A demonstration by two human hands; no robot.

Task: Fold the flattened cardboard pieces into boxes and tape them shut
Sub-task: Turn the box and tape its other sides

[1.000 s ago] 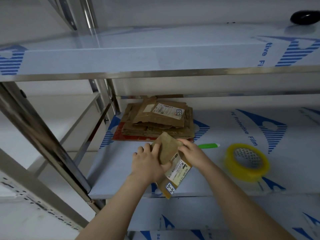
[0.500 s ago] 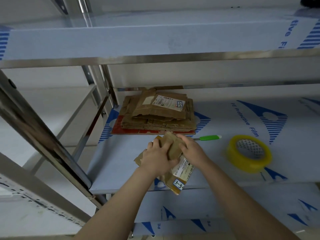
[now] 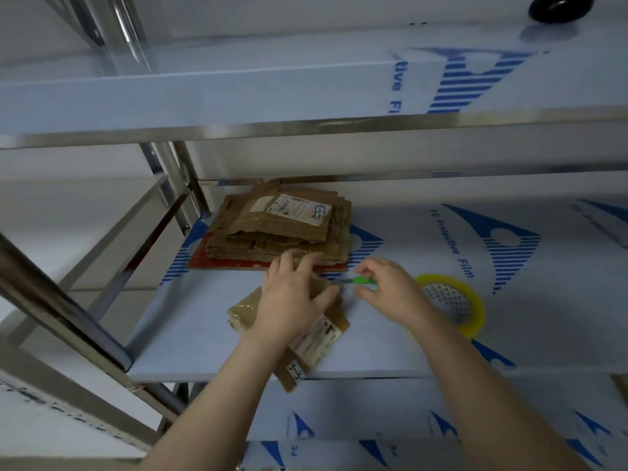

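A small brown cardboard piece [image 3: 316,341] with a white label lies on the shelf near its front edge, one corner hanging over. My left hand [image 3: 292,300] presses down on its upper part with spread fingers. My right hand [image 3: 390,290] hovers just to the right, off the cardboard, fingers loosely curled over a green-handled cutter [image 3: 362,280]; no grip on it shows. A stack of flattened cardboard pieces [image 3: 282,232] sits behind the hands. A yellow tape roll [image 3: 472,314] lies flat at the right, partly hidden by my right wrist.
The work surface is a steel shelf [image 3: 190,334] covered in blue-printed protective film, with another shelf [image 3: 238,93] close overhead. Steel posts [image 3: 61,300] run diagonally at the left. A black round object [image 3: 560,6] sits on the top shelf at the far right.
My right hand has let go of the cardboard piece and moved right over the green cutter. My left hand now holds the piece down flat on the shelf alone.
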